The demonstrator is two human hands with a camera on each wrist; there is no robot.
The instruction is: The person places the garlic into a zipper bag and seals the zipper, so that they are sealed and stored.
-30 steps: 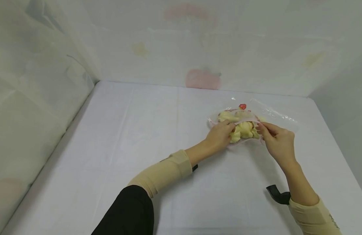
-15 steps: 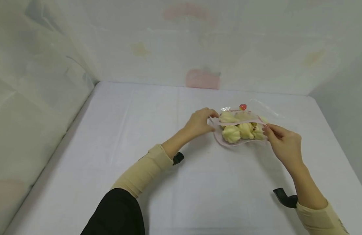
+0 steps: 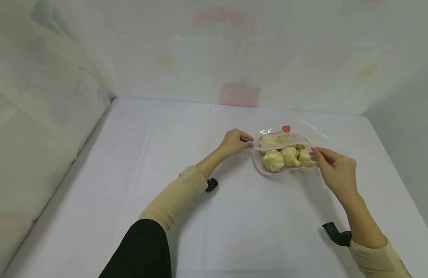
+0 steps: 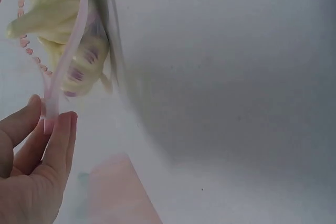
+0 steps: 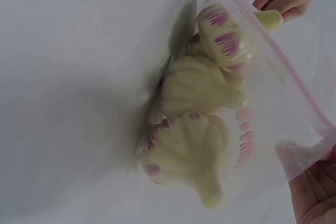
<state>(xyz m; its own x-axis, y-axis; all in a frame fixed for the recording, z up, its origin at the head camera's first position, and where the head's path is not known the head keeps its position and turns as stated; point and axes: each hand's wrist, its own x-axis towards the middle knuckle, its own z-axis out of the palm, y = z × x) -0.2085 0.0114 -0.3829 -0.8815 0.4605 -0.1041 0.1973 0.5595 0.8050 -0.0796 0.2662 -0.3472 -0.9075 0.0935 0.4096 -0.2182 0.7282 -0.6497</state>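
A clear zip bag (image 3: 274, 149) with a pink strip lies towards the far right of the table, its mouth gaping on the near side. Inside sit several pale garlic bulbs (image 3: 273, 160), marked with purple in the right wrist view. Thumb and fingers of my left hand (image 3: 235, 143) pinch the left end of the pink strip, as the left wrist view also shows (image 4: 39, 177). At the opposite corner, my right hand (image 3: 335, 172) pinches the strip's right end. Part of that right hand (image 5: 317, 192) is cut off by the right wrist view's edge.
A white cloth covers the table (image 3: 255, 227). Pale printed sheeting (image 3: 200, 65) rises behind it, with more sheeting along the left (image 3: 36, 127) and right sides. A black curved piece (image 3: 337, 234) juts from the right wrist.
My left hand has moved left from over the garlic bulbs to the bag's left corner, and its parted fingers have closed on the strip. My right hand has shifted slightly right. The mouth is wider.
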